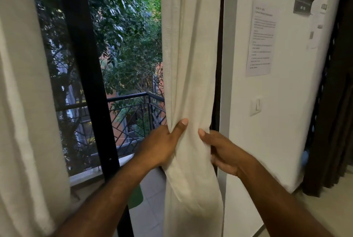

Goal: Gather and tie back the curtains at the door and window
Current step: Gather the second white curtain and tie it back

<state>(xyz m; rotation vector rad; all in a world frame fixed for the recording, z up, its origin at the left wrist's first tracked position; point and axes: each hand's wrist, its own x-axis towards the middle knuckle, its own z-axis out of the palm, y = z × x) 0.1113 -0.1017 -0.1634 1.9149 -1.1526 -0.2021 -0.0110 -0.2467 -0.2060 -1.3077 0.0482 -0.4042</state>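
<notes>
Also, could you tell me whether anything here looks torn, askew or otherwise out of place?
Nothing stands out. The curtain shows no tear or stain where the left hand and the right hand gather it, and the paper notice lies flat on the wall.

Printed sheet on the wall — its text too blurred to read.

The cream curtain is plain, with a fine woven texture. Left of it, the door frame is black, and the second curtain beyond is the same plain cream. Also to its left, the balcony railing is black with slanted bars, against green foliage and an orange-red wall. Right of the cream curtain, the room wall is white, the paper sheet is white with grey print, and the farthest curtain is dark brown.
</notes>
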